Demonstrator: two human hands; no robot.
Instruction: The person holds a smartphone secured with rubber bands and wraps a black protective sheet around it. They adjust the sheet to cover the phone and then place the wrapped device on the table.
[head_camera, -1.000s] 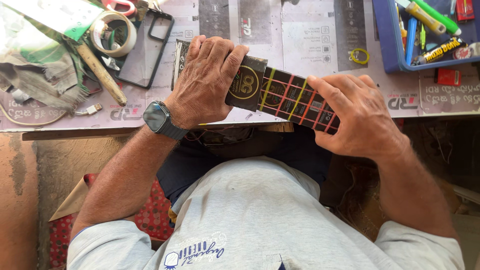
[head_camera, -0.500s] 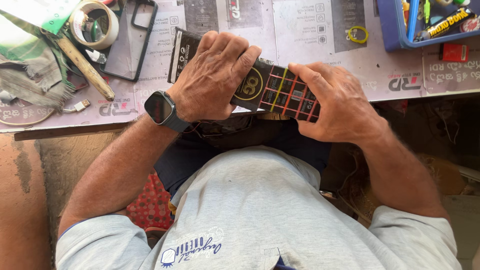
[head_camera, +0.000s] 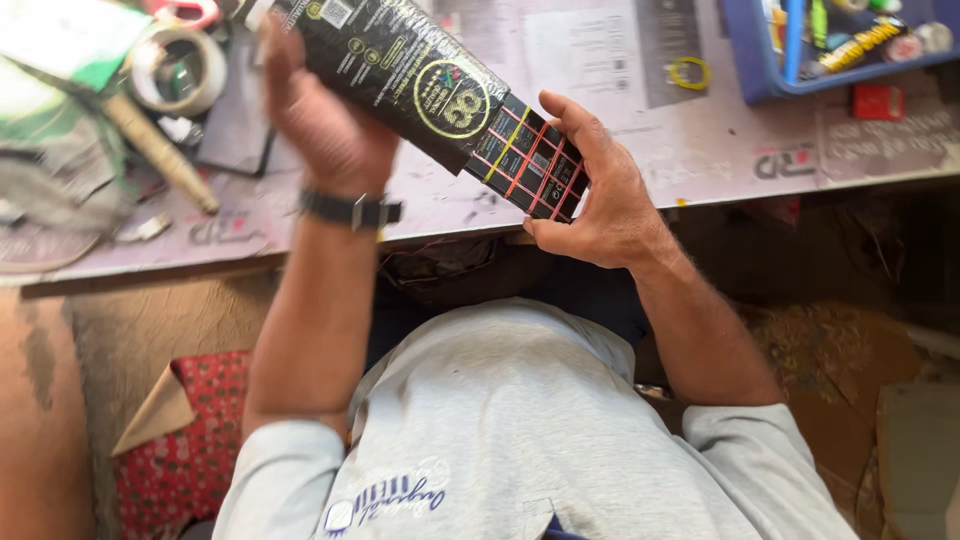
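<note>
At the bottom of the frame sits the person's grey shirt (head_camera: 520, 430), with a red dotted cloth (head_camera: 175, 440) at lower left. Above it, just right of centre, the right hand (head_camera: 600, 200) grasps the lower end of a long black pack (head_camera: 440, 95): the thumb lies under its end edge and the fingers curl over the side with the coloured grid. The pack slants from centre frame up to the upper left, lifted clear of the table (head_camera: 700, 150). The left hand (head_camera: 325, 130), blurred, with a dark watch (head_camera: 350, 210) on the wrist, wraps around the pack's upper half from behind; its fingers are closed on it, though the tips are hidden.

Further off, on the table at upper left, lie a tape roll (head_camera: 175, 70), a wooden stick (head_camera: 160, 150), crumpled bags (head_camera: 50, 170) and a dark phone-like slab (head_camera: 235, 125). At top centre-right lies a small yellow ring (head_camera: 690, 72). At the upper right stand a blue tray (head_camera: 760, 60) of pens and a small red box (head_camera: 878, 100) just below it.
</note>
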